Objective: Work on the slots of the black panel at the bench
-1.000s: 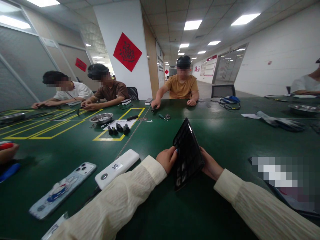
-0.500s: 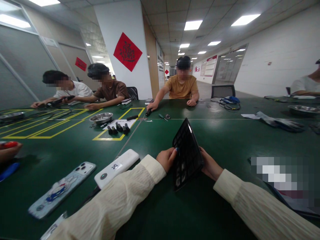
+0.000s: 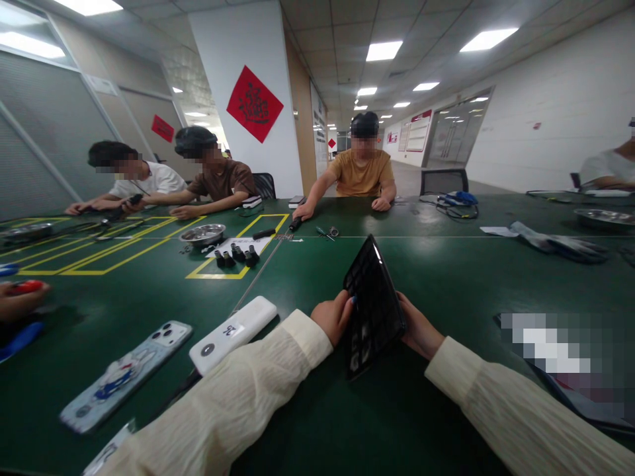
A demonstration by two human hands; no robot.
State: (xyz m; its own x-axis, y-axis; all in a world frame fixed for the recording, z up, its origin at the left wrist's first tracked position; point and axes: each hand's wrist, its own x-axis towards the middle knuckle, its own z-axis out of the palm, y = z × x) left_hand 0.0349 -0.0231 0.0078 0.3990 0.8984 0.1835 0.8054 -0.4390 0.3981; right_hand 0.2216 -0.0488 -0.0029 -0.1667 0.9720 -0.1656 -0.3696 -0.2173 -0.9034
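Note:
A black gridded tray (image 3: 373,304) stands tilted on its lower edge on the green table (image 3: 446,277), right in front of me. My left hand (image 3: 333,317) grips its left edge with the fingers curled around it. My right hand (image 3: 419,328) holds the right edge from behind, fingers partly hidden by the tray. Both arms wear cream ribbed sleeves.
A white power bank (image 3: 232,334) and a phone in a pale blue case (image 3: 126,374) lie at my left. Farther off are small black parts (image 3: 235,254), a metal dish (image 3: 202,233) and yellow floor-tape outlines. Three people sit across the table; another hand (image 3: 20,299) shows at far left.
My hands and the tray have barely moved. The person in the white shirt lowered a dark object toward the table; the person in yellow keeps a hand on a black tool.

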